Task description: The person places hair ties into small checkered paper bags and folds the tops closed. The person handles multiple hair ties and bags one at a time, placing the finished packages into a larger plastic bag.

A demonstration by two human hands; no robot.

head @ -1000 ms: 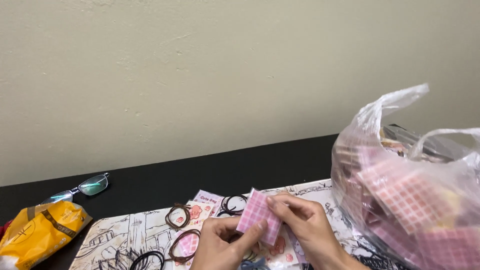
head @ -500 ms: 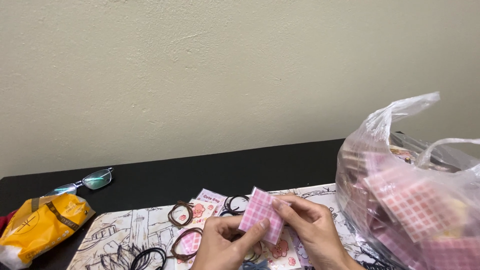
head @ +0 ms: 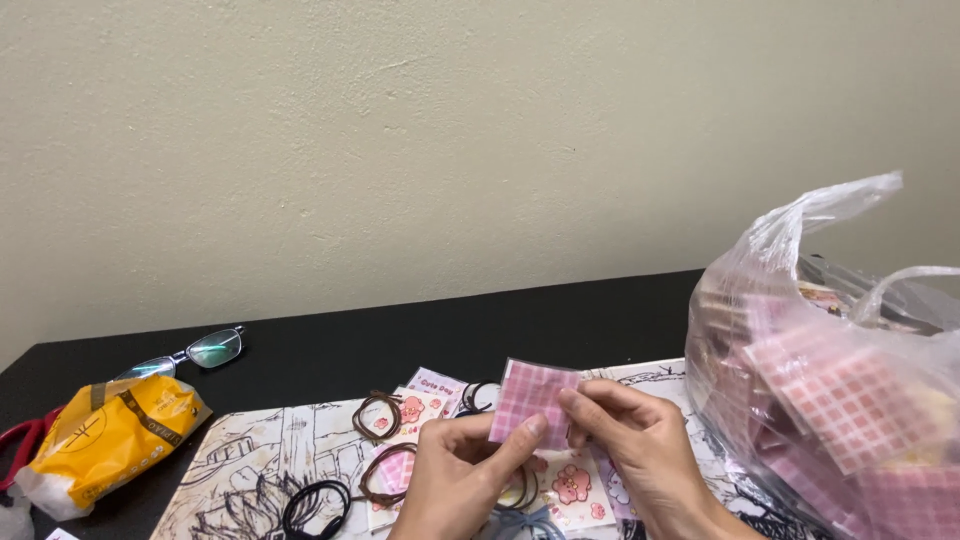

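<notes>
Your left hand pinches the lower edge of a small pink checked packet, thumb on the face turned toward you. Your right hand grips the packet's right edge between thumb and fingertips. The packet is held tilted, just above the printed line-drawing mat that covers the black table.

Take the mat as the reference. On it, just left of your left hand, lie two brown hair-tie loops resting on small cards with pink flower prints. A black hair tie lies near the mat's front edge. Off the mat's left edge sits a yellow plastic pouch; behind that pouch, a pair of glasses rests on the table. At the mat's right edge stands a clear plastic bag filled with more pink checked packets.
</notes>
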